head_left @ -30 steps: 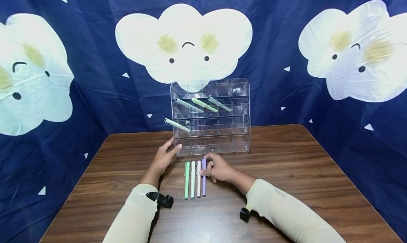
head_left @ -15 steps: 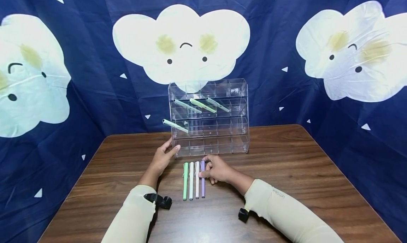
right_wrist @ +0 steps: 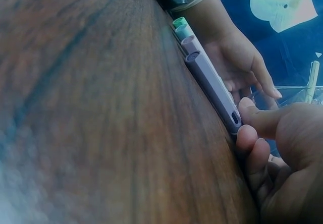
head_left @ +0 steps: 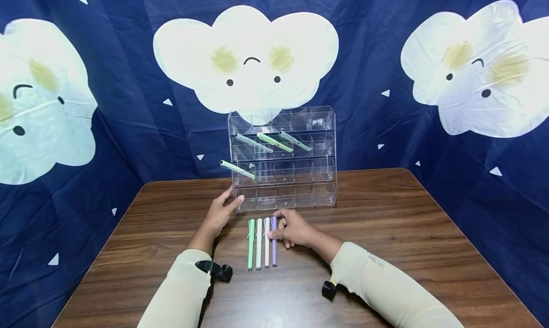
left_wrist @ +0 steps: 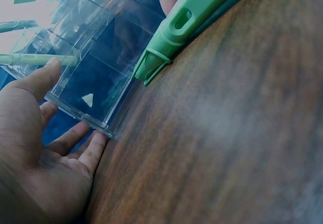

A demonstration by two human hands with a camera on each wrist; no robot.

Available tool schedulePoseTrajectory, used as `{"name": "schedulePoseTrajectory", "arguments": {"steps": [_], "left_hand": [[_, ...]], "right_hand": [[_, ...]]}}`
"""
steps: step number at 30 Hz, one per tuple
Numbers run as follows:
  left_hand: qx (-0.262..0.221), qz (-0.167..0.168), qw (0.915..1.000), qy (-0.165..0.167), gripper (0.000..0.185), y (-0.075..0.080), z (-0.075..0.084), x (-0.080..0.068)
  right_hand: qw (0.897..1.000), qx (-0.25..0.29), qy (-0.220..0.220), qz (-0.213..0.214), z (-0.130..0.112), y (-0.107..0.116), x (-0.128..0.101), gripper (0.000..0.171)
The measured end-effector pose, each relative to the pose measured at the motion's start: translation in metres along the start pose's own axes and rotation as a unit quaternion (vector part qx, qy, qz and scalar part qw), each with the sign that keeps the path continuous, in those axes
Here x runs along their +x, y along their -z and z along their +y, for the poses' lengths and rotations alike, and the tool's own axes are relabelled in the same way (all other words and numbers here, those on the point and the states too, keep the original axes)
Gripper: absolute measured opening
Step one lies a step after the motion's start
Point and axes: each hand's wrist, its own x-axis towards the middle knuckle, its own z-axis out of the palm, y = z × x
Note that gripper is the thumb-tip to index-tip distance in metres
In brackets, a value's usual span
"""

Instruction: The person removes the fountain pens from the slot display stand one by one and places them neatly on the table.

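Note:
A clear tiered pen rack (head_left: 284, 173) stands at the back of the table. My left hand (head_left: 220, 215) holds its lower left side, thumb at the front and fingers against the side in the left wrist view. Before the rack, a green pen (head_left: 251, 244), a white pen (head_left: 259, 244), a pale pink pen (head_left: 267, 251) and a purple pen (head_left: 274, 251) lie side by side, clips toward the rack. My right hand (head_left: 293, 229) pinches the purple pen near its clip end, thumb and index finger at its sides; the pen still lies on the wood.
Three pens, one of them light green (head_left: 274, 142), slant in an upper tier of the rack. A pale mint pen (head_left: 237, 169) leans out at the left, one tier lower. Behind the wooden table (head_left: 386, 223) hangs a blue cloth (head_left: 369, 80) with white clouds.
The camera view shifts slightly. Both hands, the pens and the rack keep the same positions relative to one another.

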Motion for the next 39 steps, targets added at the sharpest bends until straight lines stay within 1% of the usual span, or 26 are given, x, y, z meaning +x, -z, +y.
{"name": "schedulePoseTrajectory", "arguments": {"steps": [3, 8, 17, 25, 32, 36, 39], "left_hand": [[0.002, 0.002, 1.0, -0.003, 0.073, -0.001, 0.0, 0.0], [0.004, 0.003, 1.0, 0.0, 0.072, -0.001, 0.001, 0.0], [0.001, 0.004, 1.0, 0.002, 0.073, 0.001, 0.002, 0.0], [-0.003, -0.003, 1.0, 0.005, 0.074, 0.0, 0.003, -0.001], [0.002, -0.001, 0.9999, 0.012, 0.074, 0.001, 0.002, -0.002], [0.004, -0.005, 0.9999, 0.009, 0.075, 0.001, 0.002, -0.002], [0.005, -0.008, 0.9999, 0.008, 0.075, 0.001, 0.002, -0.002]], "right_hand": [[1.0, 0.0, -0.001, 0.0, -0.001, 0.0, 0.0, 0.065], [1.0, 0.002, -0.007, -0.003, -0.001, 0.001, -0.001, 0.068], [1.0, 0.009, -0.003, -0.007, -0.004, 0.002, -0.001, 0.067], [0.999, 0.036, -0.016, 0.025, -0.012, 0.002, -0.006, 0.06], [0.998, 0.054, -0.013, 0.03, -0.017, 0.001, -0.007, 0.059], [0.999, 0.038, -0.027, 0.021, -0.021, 0.002, -0.009, 0.065], [0.999, 0.01, -0.04, 0.003, -0.025, 0.004, -0.011, 0.075]]}}
